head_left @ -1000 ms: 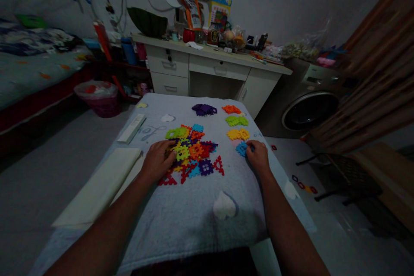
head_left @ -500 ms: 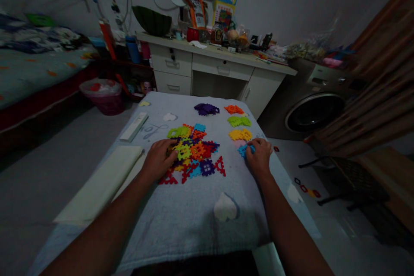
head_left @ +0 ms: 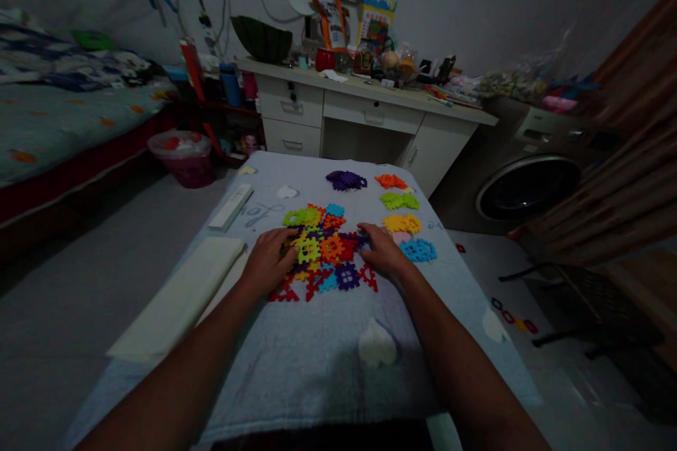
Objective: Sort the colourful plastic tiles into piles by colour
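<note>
A mixed heap of toothed plastic building pieces point(head_left: 331, 248) in red, yellow, orange, green, blue and purple lies on the cloth-covered table point(head_left: 317, 345). My left hand point(head_left: 271, 258) rests at the heap's left edge, thumb and fingers apart against the pieces. At the right edge is my right hand point(head_left: 385, 249), its fingers bent and spread over red and purple pieces; no held piece shows. Beyond it, single-colour piles stand sorted: blue point(head_left: 419, 250), yellow point(head_left: 403, 223), lime green point(head_left: 400, 201), orange point(head_left: 390, 182) and purple point(head_left: 345, 180). A pink bit point(head_left: 401, 237) shows between yellow and blue.
On the table's left side are a folded cream sheet point(head_left: 180, 303) and a long white box point(head_left: 231, 207). Behind stands a white desk point(head_left: 370, 109) crowded with objects. A washing machine point(head_left: 529, 169) is at right, a pink bin point(head_left: 185, 162) at left, a stool point(head_left: 592, 296) on the floor.
My right hand has moved left from the blue pile to the mixed heap's right edge. The blue pile is now uncovered. My left hand stays at the heap. The view has shifted slightly.
</note>
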Demonstrator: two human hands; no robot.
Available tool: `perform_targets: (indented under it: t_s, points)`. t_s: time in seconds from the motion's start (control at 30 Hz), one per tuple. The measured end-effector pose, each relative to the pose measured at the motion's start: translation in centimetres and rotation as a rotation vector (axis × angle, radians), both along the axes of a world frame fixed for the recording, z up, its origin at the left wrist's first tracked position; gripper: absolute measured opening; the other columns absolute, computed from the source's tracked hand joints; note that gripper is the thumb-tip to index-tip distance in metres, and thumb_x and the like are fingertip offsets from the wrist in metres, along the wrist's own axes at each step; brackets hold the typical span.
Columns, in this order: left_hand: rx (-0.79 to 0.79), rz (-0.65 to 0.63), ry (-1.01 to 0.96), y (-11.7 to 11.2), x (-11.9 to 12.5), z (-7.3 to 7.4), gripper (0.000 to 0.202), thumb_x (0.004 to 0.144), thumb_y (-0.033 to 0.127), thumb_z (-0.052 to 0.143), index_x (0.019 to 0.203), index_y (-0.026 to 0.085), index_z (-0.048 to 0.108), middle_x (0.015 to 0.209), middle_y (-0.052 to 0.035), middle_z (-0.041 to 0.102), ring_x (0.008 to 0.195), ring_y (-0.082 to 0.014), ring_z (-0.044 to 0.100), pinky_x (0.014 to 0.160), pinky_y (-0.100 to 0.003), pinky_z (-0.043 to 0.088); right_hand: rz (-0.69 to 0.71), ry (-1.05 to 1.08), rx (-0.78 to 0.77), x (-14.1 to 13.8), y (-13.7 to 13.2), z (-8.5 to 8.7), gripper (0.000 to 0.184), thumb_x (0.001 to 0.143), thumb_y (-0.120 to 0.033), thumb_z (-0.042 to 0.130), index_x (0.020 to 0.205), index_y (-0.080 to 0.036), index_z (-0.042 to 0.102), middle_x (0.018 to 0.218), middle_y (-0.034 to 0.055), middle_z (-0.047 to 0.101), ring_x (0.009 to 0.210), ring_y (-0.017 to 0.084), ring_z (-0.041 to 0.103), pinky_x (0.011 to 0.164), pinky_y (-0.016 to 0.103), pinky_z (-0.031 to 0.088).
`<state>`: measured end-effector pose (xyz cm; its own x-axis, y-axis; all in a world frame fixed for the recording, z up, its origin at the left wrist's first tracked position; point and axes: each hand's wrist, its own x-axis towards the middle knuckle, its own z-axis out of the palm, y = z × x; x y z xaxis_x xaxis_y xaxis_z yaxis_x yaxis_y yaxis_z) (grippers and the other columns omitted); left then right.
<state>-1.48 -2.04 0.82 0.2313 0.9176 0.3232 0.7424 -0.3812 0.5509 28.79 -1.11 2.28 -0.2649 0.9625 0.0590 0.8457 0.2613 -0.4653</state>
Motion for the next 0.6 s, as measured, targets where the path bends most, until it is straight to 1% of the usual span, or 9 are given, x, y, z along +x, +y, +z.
perform_targets:
  t_s: [0.1,0.2,0.3,0.4,0.5,0.6]
  points:
    - [0.004,0.003,0.002,0.1,0.0,-0.1,0.044,0.087,0.042,0.047,0.12,0.017,0.061,0.124,-0.0122,0.064,0.117,-0.0291,0.055,0.105,-0.049,0.041,0.023,0.086,0.071,0.3,-0.1,0.0,0.07,0.074,-0.013,0.063,0.142,-0.018,0.044,0.129,0.0117,0.056,0.117,0.023,0.051,0.105,0.039,0.039]
    - [0.001,0.002,0.004,0.1,0.0,-0.1,0.044,0.087,0.042,0.047,0.12,0.017,0.061,0.123,-0.0125,0.064,0.117,-0.0292,0.055,0.105,-0.049,0.041,0.037,0.13,0.153,0.5,-0.3,0.5,0.07,0.074,-0.009,0.061,0.141,-0.018,0.044,0.124,0.0114,0.053,0.114,0.022,0.052,0.103,0.038,0.042]
    - [-0.01,0.003,0.003,0.0,0.1,0.1,0.045,0.087,0.042,0.047,0.12,0.015,0.062,0.124,-0.0133,0.064,0.118,-0.03,0.054,0.106,-0.049,0.04,0.045,0.094,0.212,0.4,-0.5,1.3,0.068,0.074,-0.007,0.058,0.14,-0.02,0.045,0.122,0.011,0.051,0.114,0.023,0.052,0.103,0.039,0.043]
    - [-0.013,0.006,-0.003,0.0,0.1,0.2,0.044,0.086,0.041,0.047,0.12,0.016,0.062,0.123,-0.0127,0.064,0.117,-0.0305,0.055,0.105,-0.05,0.041,0.038,-0.007,0.266,1.0,-0.4,2.0,0.062,0.074,-0.007,0.06,0.135,-0.019,0.05,0.121,0.0125,0.054,0.115,0.027,0.051,0.104,0.044,0.042]
    - [-0.005,0.01,-0.01,-0.1,0.1,0.2,0.043,0.086,0.041,0.048,0.12,0.018,0.062,0.123,-0.0116,0.064,0.117,-0.0304,0.055,0.104,-0.051,0.042,-0.015,-0.047,0.306,3.1,-0.2,2.9,0.051,0.074,-0.011,0.063,0.124,-0.019,0.058,0.118,0.0133,0.058,0.111,0.029,0.053,0.1,0.047,0.043]
    - [0.001,0.004,-0.012,-0.1,0.1,0.1,0.044,0.086,0.04,0.047,0.12,0.017,0.062,0.123,-0.0119,0.064,0.117,-0.03,0.055,0.104,-0.05,0.042,-0.084,0.023,0.33,6.6,-0.3,3.8,0.035,0.077,-0.019,0.064,0.112,-0.02,0.064,0.112,0.0112,0.062,0.106,0.027,0.057,0.095,0.043,0.045]
